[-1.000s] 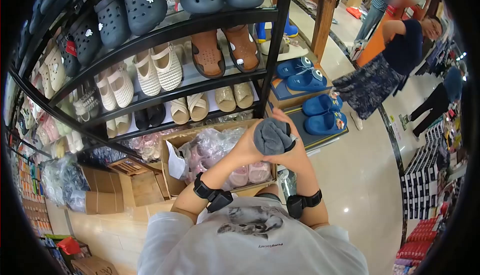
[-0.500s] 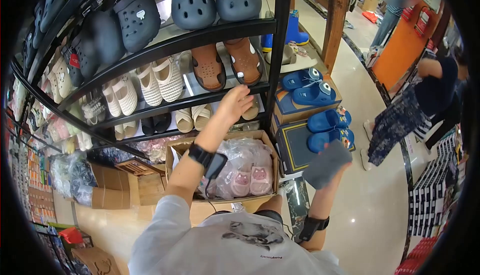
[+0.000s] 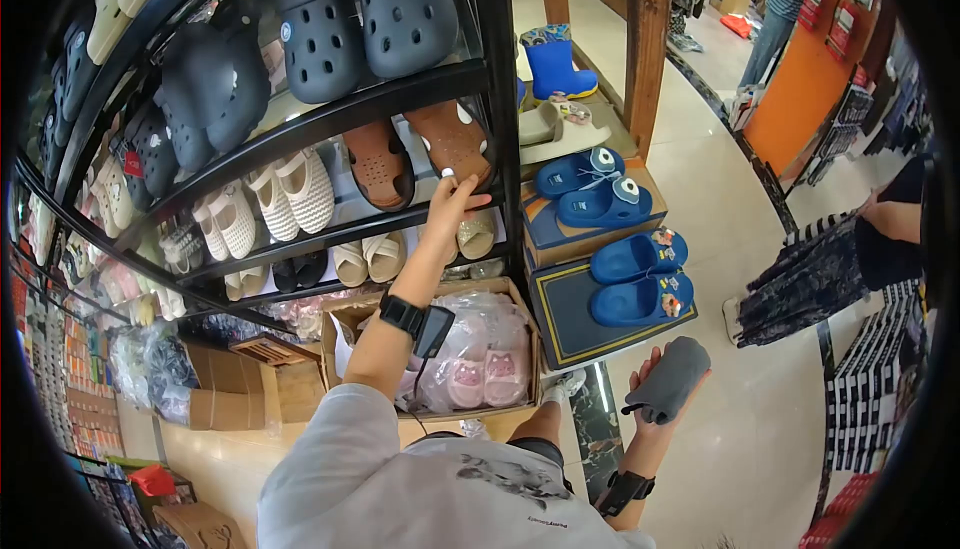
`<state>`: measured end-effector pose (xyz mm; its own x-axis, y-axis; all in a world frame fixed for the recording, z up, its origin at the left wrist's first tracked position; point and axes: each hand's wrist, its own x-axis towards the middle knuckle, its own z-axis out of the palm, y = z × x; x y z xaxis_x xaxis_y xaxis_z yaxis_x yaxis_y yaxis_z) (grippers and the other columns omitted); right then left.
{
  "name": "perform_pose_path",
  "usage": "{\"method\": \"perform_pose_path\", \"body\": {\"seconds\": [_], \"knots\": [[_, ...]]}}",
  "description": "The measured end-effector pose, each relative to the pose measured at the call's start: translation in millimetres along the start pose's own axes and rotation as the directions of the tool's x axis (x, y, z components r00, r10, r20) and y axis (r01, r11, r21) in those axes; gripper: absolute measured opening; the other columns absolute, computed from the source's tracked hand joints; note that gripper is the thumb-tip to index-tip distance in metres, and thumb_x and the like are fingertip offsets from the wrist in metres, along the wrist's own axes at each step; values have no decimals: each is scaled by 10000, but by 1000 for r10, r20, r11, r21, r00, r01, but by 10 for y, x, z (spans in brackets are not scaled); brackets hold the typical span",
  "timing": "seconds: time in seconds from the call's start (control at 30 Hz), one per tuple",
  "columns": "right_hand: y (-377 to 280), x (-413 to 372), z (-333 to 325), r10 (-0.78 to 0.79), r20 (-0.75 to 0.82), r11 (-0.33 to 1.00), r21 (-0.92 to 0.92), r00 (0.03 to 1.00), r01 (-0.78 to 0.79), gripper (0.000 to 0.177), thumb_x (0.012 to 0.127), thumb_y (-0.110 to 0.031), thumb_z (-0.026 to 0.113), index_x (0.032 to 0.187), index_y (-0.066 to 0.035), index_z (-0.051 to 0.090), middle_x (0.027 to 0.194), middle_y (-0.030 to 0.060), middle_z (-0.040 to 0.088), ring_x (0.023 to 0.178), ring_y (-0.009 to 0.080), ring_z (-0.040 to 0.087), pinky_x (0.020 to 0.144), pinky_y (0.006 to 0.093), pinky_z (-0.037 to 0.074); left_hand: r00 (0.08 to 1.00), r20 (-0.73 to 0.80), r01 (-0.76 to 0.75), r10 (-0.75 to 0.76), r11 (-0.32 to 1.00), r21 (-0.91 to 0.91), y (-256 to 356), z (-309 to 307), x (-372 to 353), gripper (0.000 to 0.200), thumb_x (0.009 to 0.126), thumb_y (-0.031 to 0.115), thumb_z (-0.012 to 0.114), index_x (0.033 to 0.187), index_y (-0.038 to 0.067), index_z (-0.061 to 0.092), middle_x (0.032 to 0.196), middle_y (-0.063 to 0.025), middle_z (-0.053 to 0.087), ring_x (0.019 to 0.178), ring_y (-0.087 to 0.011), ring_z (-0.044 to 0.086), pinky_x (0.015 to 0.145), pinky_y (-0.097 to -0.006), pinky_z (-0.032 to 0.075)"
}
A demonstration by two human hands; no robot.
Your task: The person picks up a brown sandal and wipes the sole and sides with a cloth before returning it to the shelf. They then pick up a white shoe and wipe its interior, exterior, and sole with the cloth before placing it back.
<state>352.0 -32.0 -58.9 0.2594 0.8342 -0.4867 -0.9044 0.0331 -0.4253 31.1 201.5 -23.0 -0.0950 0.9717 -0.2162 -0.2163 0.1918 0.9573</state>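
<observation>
My left hand (image 3: 455,204) is raised at the front edge of the middle shelf, its fingers at the toe of a brown clog (image 3: 450,144). The fingertips partly hide the shoe's front, and the thumb and forefinger are near a small white spot there. A second brown clog (image 3: 380,167) stands to its left. On the right, my right hand (image 3: 665,389) holds a folded grey cloth (image 3: 672,379), with the fingers curled round it.
Dark clogs (image 3: 405,14) fill the shelf above. Below stands a carton (image 3: 535,349) of wrapped pink slippers (image 3: 485,379). Blue slippers (image 3: 640,274) rest on shoeboxes (image 3: 560,334) to the right. A person (image 3: 820,269) stands at the far right; another person (image 3: 775,29) is further back.
The view has shifted, and my left hand has come to the right brown clog's toe. My right hand has lowered with the grey cloth. The person at the right has moved further right.
</observation>
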Motion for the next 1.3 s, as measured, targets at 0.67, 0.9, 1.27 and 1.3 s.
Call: {"method": "perform_pose_path", "body": {"seconds": [0.67,0.9,1.27,1.3], "knots": [[1884,-314,742,387,457,922,-174,801,-346,667,823,-592,336,1292,-118,318,1293,112,381,1165,289,395,951,446,352,890,450,-2,76,987,-163,270,-1106,-2677,131,745,46,640,845,-14,579,686,-42,607,469,-87,544,454,-193,406],[1790,-582,1171,266,586,963,-200,766,-181,751,767,-591,455,1326,-138,236,1340,107,311,1199,305,352,973,478,321,905,210,-413,370,881,231,308,-1265,-2727,508,736,11,633,1197,43,423,841,-21,573,743,-56,537,714,-221,419],[1644,-878,1379,69,860,667,-417,506,618,795,508,-164,764,1201,-24,401,1155,104,482,1065,209,474,906,332,384,873,285,-325,396,908,-264,132,-1298,-2490,932,707,244,666,1364,60,32,1318,-172,285,1206,-256,312,982,-333,244],[1627,-994,1426,87,917,492,-380,390,783,790,495,-173,768,1187,-19,418,1158,103,482,1064,206,473,905,327,381,902,228,-279,366,899,-338,158,-1263,-2500,892,711,238,656,1365,59,76,1301,-175,312,1193,-258,333,972,-331,264]]}}
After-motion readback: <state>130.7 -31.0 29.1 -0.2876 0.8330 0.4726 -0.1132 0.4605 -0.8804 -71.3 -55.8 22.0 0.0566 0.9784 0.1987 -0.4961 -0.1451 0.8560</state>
